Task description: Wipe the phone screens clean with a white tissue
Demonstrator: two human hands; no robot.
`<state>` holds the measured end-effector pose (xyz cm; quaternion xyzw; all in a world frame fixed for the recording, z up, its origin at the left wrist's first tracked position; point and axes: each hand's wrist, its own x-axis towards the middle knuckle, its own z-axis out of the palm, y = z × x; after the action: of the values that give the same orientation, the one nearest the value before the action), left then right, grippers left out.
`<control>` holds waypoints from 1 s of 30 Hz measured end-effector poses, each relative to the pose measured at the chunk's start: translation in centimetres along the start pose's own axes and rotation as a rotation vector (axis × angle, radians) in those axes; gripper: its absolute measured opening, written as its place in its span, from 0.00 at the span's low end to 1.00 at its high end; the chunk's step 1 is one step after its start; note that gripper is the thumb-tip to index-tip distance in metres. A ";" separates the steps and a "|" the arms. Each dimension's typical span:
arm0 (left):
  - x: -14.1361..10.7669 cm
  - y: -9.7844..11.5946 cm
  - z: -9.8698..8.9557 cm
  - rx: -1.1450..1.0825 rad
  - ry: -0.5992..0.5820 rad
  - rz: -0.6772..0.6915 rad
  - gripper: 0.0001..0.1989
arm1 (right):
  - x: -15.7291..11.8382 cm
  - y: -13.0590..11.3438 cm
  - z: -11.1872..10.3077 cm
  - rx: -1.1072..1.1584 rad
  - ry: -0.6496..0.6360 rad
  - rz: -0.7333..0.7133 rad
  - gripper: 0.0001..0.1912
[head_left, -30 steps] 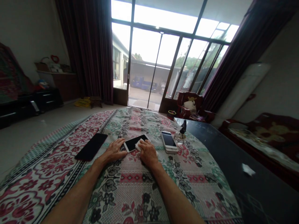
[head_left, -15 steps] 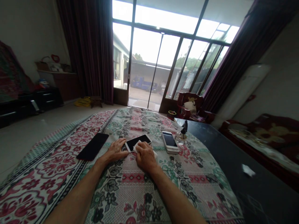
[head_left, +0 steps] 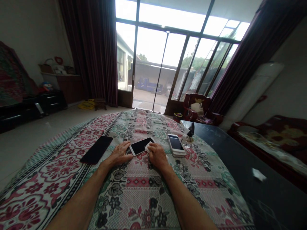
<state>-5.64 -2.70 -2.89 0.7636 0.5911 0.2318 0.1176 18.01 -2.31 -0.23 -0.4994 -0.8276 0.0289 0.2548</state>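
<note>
A white-framed smartphone (head_left: pixel 141 146) with a dark screen lies at a slant on the patterned tablecloth. My left hand (head_left: pixel 120 153) grips its left end, fingers at the upper corner and thumb at the lower one. Bunched in my right hand (head_left: pixel 158 156) is a white tissue (head_left: pixel 148 147), pressed on the right part of the screen; my fingers hide some of it. To the left lies a larger black smartphone or small tablet (head_left: pixel 97 149), face not clearly readable. On the right, a white smartphone (head_left: pixel 176 142) rests on top of a stack.
Behind the stacked phones stands a small dark figurine on a clear base (head_left: pixel 190 132). The floral tablecloth (head_left: pixel 144 198) covers the round-edged table. A dark table (head_left: pixel 230 159) adjoins it on the right, with a crumpled white paper (head_left: pixel 259 174) on it.
My right hand has slid the tissue rightward across the screen, uncovering more of the middle. My left hand keeps its hold on the phone's left end. The view has shifted slightly.
</note>
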 end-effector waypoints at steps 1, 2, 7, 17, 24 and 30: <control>0.0 0.1 -0.1 -0.001 -0.002 0.005 0.30 | 0.1 0.6 -0.1 -0.018 0.012 0.043 0.16; -0.1 0.2 -0.2 -0.003 -0.004 0.008 0.30 | 0.1 1.2 -0.2 -0.037 0.022 0.080 0.16; -0.3 1.4 -0.5 0.043 -0.016 -0.036 0.38 | 0.2 1.9 -0.3 -0.120 -0.001 0.182 0.20; -0.1 2.6 0.3 0.172 0.020 -0.116 0.38 | -0.3 -1.8 0.4 -0.076 -0.082 -0.043 0.19; -0.2 2.4 0.6 0.150 0.054 -0.114 0.35 | 1.4 -4.2 1.3 -0.052 -0.155 -0.240 0.11; -0.1 2.5 0.5 0.134 0.066 -0.098 0.36 | 4.2 -2.9 1.6 -0.089 -0.145 -0.131 0.12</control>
<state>-3.33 -3.43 -2.24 0.7320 0.6453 0.2106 0.0579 13.35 0.09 0.88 -0.4516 -0.8751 0.0112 0.1733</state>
